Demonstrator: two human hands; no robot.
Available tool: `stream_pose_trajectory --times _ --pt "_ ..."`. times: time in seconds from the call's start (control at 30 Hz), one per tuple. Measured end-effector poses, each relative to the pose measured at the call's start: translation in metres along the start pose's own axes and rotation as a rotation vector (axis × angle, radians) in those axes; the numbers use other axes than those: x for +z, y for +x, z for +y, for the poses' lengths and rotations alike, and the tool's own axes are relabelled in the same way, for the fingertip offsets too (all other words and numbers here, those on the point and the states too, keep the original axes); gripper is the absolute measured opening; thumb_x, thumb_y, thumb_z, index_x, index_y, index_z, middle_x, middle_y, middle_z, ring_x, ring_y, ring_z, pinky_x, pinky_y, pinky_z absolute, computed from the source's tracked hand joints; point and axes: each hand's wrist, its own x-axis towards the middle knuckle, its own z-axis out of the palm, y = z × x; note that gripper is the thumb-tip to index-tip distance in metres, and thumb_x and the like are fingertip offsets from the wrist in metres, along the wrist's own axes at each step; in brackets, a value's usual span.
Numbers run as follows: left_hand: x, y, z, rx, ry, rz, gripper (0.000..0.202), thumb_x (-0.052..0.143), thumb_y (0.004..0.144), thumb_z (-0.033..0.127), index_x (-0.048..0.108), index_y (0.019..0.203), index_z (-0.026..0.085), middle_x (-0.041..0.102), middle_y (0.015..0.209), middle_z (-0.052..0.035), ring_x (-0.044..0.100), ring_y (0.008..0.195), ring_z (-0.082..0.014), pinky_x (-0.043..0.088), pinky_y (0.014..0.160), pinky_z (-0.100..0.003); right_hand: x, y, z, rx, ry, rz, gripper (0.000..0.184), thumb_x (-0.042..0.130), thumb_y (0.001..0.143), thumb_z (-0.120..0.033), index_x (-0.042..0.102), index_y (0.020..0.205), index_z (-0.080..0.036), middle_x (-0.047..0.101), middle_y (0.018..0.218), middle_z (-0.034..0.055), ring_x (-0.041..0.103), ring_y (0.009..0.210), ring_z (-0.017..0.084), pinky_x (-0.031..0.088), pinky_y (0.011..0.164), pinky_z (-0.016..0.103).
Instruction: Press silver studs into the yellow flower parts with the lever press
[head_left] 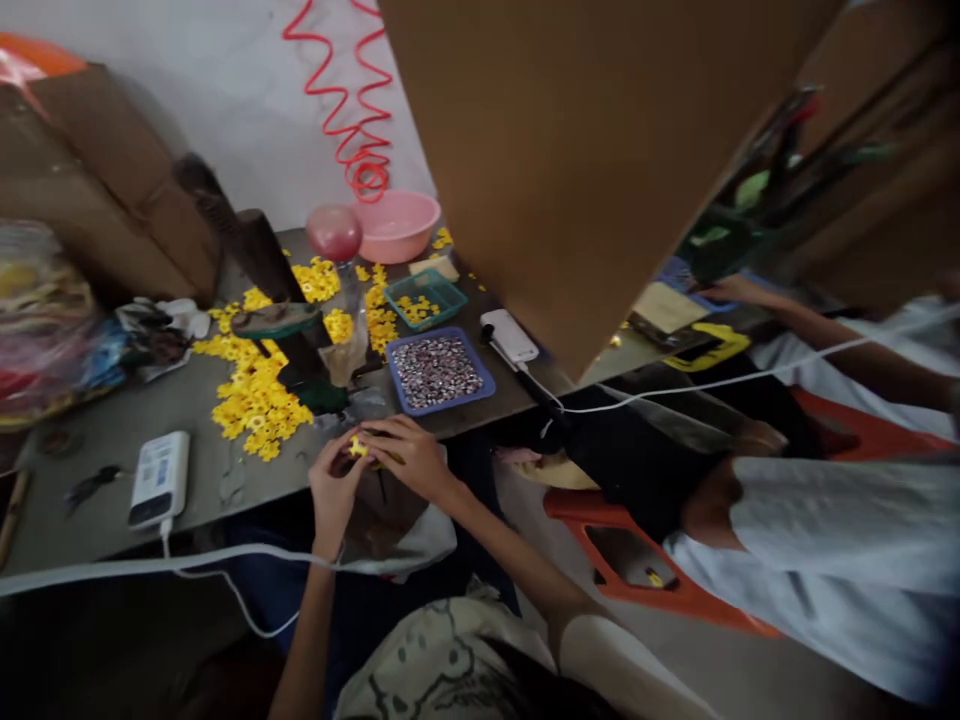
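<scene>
We see both hands close together at the near edge of the grey tabletop (97, 520). The left hand (334, 490) and the right hand (409, 455) meet fingertip to fingertip, both pinched on a small yellow flower-shaped piece (358, 447), which sits between them just above the tabletop's edge.

Just beyond the hands stands a dark upright metal tool (289, 335). To its left, a loose heap of yellow flower-shaped pieces (255, 400) spreads over the tabletop. To the right of the tool lies a blue rectangular tray of dark speckled beads (439, 370), and farther back a small teal tray (424, 298) holds more yellow pieces. A pink plastic bowl (397, 225) sits at the far edge.

A white power bank (159, 477) lies near left, with its white cable (225, 555) running across our left wrist. At the right, a person in a white shirt (840, 540) sits on an orange plastic stool (652, 590).
</scene>
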Motion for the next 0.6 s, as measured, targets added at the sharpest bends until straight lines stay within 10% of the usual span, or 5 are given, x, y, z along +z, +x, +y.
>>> stream_pose_trajectory --times 0.17,0.33,0.47,0.6 --pt "-0.012 -0.004 0.001 0.080 0.180 0.013 0.043 0.072 0.079 0.045 0.071 0.113 0.019 0.070 0.108 -0.0103 0.064 0.100 -0.0239 0.053 0.090 -0.037 -0.004 0.002 -0.008 0.051 0.147 -0.077 0.033 0.053 0.096 -0.031 0.067 0.125 -0.026 0.062 0.134 0.0056 0.055 0.122 0.020 0.043 0.107 0.041" --pt "-0.032 -0.002 -0.011 0.151 0.485 0.141 0.037 0.073 0.081 0.042 0.073 0.112 0.024 0.066 0.108 -0.0079 0.058 0.104 -0.0253 0.044 0.098 -0.041 -0.032 0.025 0.004 0.291 0.305 0.324 0.036 0.045 0.097 -0.039 0.072 0.107 -0.018 0.071 0.111 0.0097 0.065 0.101 0.020 0.050 0.092 0.036" --pt "-0.039 0.010 -0.030 0.089 0.612 0.206 0.033 0.074 0.081 0.038 0.074 0.112 0.026 0.061 0.120 -0.0084 0.051 0.113 -0.0275 0.038 0.103 -0.044 -0.067 0.077 0.016 0.248 0.319 0.637 0.037 0.044 0.095 -0.046 0.067 0.103 -0.018 0.070 0.107 0.0088 0.066 0.093 0.018 0.052 0.078 0.030" --pt "-0.033 0.023 -0.041 0.013 0.670 0.206 0.035 0.073 0.082 0.037 0.072 0.116 0.029 0.055 0.130 -0.0094 0.044 0.123 -0.0316 0.033 0.106 -0.050 -0.093 0.146 -0.008 0.095 0.488 0.549 0.049 0.033 0.097 -0.058 0.059 0.119 -0.023 0.066 0.118 0.0057 0.065 0.099 0.012 0.052 0.077 0.024"
